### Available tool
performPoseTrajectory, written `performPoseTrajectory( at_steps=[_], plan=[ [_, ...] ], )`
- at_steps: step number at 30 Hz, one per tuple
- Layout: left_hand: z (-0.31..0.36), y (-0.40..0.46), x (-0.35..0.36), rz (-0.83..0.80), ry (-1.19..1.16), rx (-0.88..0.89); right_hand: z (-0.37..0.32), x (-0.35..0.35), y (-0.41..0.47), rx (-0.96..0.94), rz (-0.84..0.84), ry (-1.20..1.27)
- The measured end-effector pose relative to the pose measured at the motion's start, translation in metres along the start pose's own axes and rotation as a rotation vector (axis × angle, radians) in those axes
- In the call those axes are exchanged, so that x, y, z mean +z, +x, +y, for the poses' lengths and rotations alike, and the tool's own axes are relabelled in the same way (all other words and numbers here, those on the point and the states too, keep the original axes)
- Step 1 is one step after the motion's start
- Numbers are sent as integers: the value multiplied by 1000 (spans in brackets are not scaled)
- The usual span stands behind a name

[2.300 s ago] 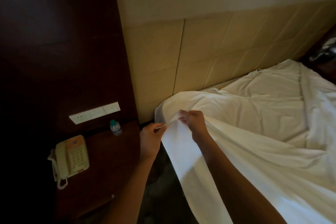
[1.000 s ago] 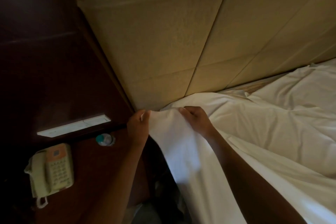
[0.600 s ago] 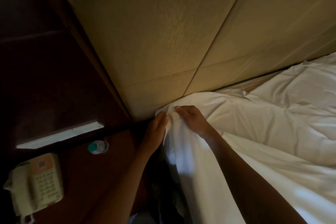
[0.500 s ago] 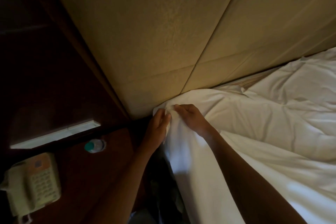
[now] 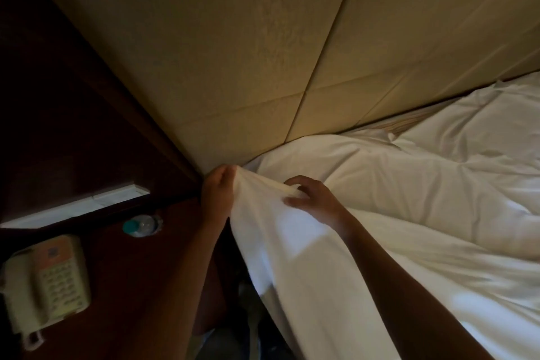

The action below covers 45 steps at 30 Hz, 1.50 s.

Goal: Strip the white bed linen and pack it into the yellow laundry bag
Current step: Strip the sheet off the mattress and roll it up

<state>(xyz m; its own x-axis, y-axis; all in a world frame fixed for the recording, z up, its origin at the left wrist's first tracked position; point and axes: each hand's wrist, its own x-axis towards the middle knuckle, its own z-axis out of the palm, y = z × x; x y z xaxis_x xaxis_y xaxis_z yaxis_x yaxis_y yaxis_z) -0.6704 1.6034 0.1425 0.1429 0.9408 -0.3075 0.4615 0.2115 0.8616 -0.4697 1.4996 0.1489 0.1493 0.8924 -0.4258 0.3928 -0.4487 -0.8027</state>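
- White bed linen [image 5: 394, 184]: rumpled across bed, near corner lifted at headboard [image 5: 233, 67]; stripping begun, not finished.
- Left hand [image 5: 217, 193]: fingers curled, pinching lifted corner.
- Right hand [image 5: 309, 196]: fingertips pinching bunched fold just beside.
- Yellow laundry bag: not visible; packing not yet done.

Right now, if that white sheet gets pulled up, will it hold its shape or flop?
Likely floppy: the white sheet bunches where the left hand grips it and sags below. Probably light, since the right hand holds it by fingertips.
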Motion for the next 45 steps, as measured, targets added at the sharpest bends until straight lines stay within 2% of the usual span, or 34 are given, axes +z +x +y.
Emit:
performPoseTrajectory(
  at_steps=[3, 8, 14, 18, 21, 26, 31, 33, 37, 38, 40, 43, 45],
  plan=[
    [-12, 8, -2, 82, 51, 13, 22, -9, -4, 15, 25, 4],
    [-31, 15, 9, 78, 123, 25, 33, -21, 12, -28, 107, 38],
    [-65, 30, 24, 114, 133, -36, 28, -21, 59, 87, 250, -267],
    [-90, 47, 33, 224, 140, -30, 15, -11, 99, 92, 361, -354],
    [-112, 61, 41, 295, 212, -37, 22, 1, 129, 32, 354, -389],
    [-172, 83, 68, 238, 282, -124, 77, 31, 172, 92, 217, -431],
    [-232, 52, 118, 136, 21, -481, 127, 43, 195, 116, 176, -549],
    [-250, 39, 133, 7, -44, -570, 142, 42, 198, 121, 162, -576],
    [-254, 27, 158, -235, -401, -766, 164, 35, 194, 162, 234, -516],
    [-253, 27, 162, -238, -450, -798, 167, 33, 190, 172, 266, -456],
    [-252, 28, 168, -135, -525, -832, 174, 34, 183, 149, 308, -381],
    [-254, 30, 168, 16, -506, -734, 177, 39, 176, 82, 295, -370],
    [-252, 34, 161, 66, -633, -711, 172, 42, 177, 91, 286, -398]
  ],
)
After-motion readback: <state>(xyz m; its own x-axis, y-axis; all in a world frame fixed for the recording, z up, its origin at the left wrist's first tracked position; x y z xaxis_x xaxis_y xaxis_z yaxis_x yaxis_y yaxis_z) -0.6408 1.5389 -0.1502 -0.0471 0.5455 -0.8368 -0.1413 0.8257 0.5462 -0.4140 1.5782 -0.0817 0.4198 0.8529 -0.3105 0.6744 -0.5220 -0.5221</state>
